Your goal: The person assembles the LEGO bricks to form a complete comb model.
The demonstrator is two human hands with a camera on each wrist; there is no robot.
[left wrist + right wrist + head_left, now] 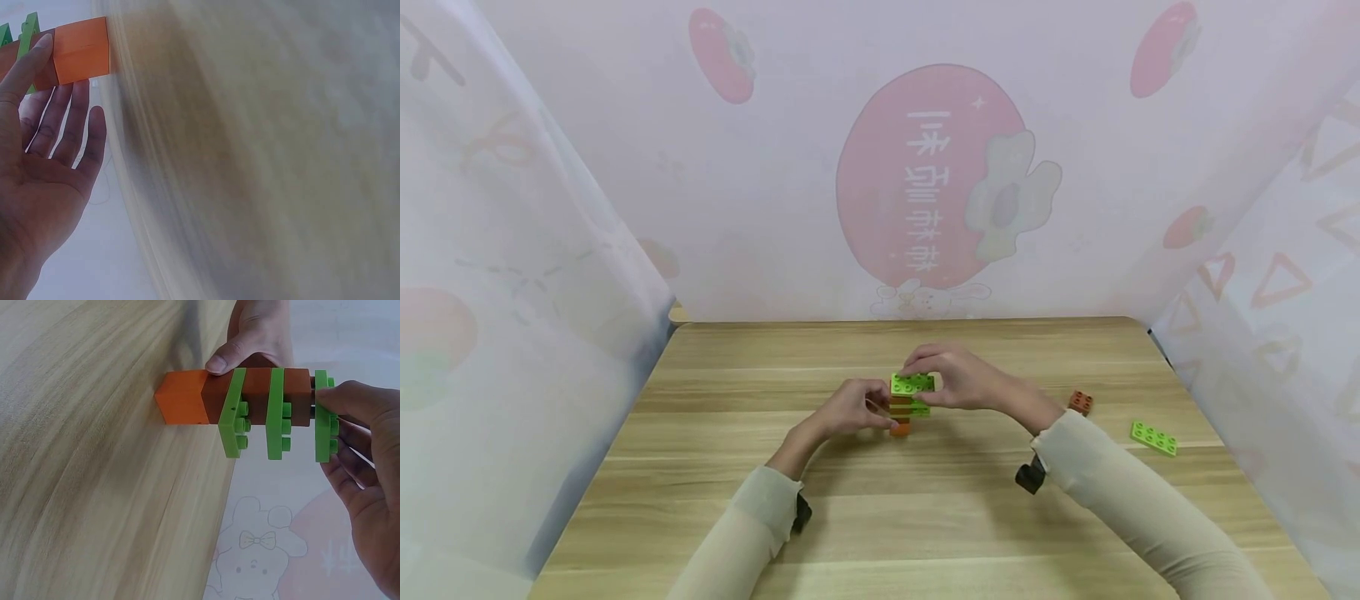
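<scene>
A tower of toy building blocks stands on the table, with an orange block (184,397) at its foot. Above that, brown blocks (259,387) alternate with green plates that jut out to one side. My left hand (850,407) grips the lower part of the tower, its thumb on the brown block over the orange one in the right wrist view. With thumb and fingers, my right hand (962,379) pinches the topmost green plate (322,434). Between this plate and the brown block under it, a narrow gap shows dark studs.
To the right on the wooden table (925,525) lie a brown block (1081,402), near the right forearm, and a loose green plate (1154,438). Pale printed curtains (775,208) enclose the table at the back and on both sides.
</scene>
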